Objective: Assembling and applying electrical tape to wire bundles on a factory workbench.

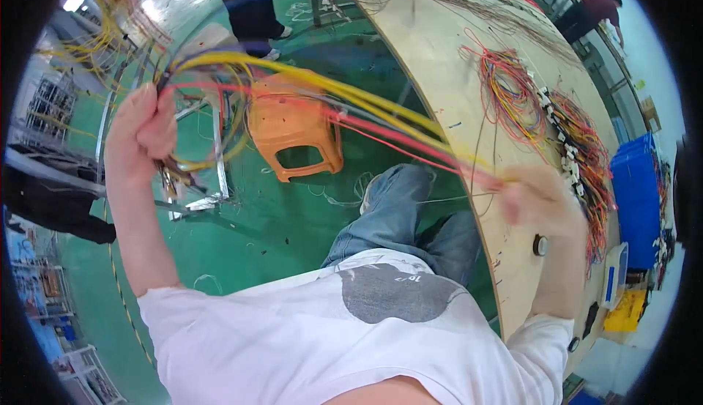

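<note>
Wires (322, 81), yellow, red and gray, are stretching through the air between the left hand (146, 130) and the right hand (545, 196), over the green floor (256, 218) and the edge of the surface (512, 273). The left hand is squeezing one end. The right hand is looking blurry, but seems to be pinching the other. Loops are dangling near the metal frame (218, 141), so they could be snagging. Hard pulling could be making knots.

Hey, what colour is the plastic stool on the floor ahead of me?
The stool is orange, as the head view shows.
</note>
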Demonstrator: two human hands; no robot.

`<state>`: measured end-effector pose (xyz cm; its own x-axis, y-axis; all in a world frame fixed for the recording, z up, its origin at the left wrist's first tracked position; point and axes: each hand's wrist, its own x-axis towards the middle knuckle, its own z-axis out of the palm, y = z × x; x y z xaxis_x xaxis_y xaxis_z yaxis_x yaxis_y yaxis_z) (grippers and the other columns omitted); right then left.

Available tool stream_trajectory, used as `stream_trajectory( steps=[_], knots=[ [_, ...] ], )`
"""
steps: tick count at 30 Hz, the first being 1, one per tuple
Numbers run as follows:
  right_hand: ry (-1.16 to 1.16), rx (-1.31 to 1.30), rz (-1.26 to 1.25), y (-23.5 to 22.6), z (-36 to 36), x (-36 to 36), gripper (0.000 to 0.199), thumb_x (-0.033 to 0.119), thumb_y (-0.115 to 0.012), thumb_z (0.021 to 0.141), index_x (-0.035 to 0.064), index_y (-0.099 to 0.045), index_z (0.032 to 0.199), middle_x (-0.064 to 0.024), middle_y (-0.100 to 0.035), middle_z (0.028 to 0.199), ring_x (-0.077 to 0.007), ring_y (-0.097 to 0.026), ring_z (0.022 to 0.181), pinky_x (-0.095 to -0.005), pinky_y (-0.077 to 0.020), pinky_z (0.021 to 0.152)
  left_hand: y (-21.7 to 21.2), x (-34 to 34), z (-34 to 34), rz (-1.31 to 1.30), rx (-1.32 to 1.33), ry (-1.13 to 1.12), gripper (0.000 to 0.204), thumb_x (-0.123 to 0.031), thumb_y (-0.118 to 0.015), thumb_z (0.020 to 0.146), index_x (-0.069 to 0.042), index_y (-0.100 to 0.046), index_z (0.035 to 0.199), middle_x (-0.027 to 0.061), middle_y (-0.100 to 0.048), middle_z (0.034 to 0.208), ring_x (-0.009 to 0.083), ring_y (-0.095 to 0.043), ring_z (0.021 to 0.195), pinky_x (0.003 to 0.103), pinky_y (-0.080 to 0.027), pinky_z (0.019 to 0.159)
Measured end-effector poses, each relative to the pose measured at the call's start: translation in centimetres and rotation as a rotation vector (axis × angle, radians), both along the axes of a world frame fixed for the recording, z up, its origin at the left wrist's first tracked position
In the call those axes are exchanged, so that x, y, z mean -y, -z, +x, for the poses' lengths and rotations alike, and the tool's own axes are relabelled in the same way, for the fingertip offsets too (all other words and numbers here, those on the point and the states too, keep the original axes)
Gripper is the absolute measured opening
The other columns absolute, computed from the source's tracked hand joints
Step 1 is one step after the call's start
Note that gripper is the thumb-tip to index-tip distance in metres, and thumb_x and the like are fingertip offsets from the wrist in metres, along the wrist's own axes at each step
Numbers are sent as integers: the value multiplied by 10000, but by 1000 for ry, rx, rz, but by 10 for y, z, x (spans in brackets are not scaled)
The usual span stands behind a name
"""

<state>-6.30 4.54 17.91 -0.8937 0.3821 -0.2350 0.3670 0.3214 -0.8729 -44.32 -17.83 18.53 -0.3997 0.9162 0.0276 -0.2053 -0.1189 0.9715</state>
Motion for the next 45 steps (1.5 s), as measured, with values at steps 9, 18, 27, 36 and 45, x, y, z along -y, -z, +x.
stream_trajectory(
  steps=[9,18,27,36,45],
  knots=[
    [186,121,179,-72,92,4,314,255,-514,761,-7,-518,590,-38,-472,450,-85,-394,365,-232,-262,344,-17,-29,-13,-40,-150,116,225,-273,-483,848,-66,-470,762,-86,-301,470,1,-234,353,170,-149,323],
    [-226,564,674,39,-14,20,198,156,-451,790,5,-557,718,-188,-559,712,-329,-561,700,-407,-443,592,68,-106,44,-290,-160,-62,215,-260,-412,883,-65,-473,815,-14,-474,536,41,-385,418,185,-315,382],
    [-47,-16,687,30,-86,23,279,275,-510,776,36,-567,644,-146,-564,625,-300,-564,614,-376,-448,557,64,-116,146,-332,60,435,223,-250,-372,897,-60,-433,799,12,-454,573,96,-449,466,214,-369,425],
    [-120,163,19,20,0,-43,227,225,-568,755,12,-574,676,-1,-492,524,-60,-431,465,-227,-324,408,42,-84,108,-593,-63,964,205,-234,-469,839,-47,-490,756,-52,-364,517,29,-318,449,193,-234,390],
    [305,67,-318,69,98,-80,205,193,-534,785,18,-549,678,5,-484,557,-46,-408,473,-174,-289,436,92,-8,2,-343,301,91,210,-278,-485,840,-73,-482,799,-94,-266,496,8,-247,379,169,-175,335]
  ],
)
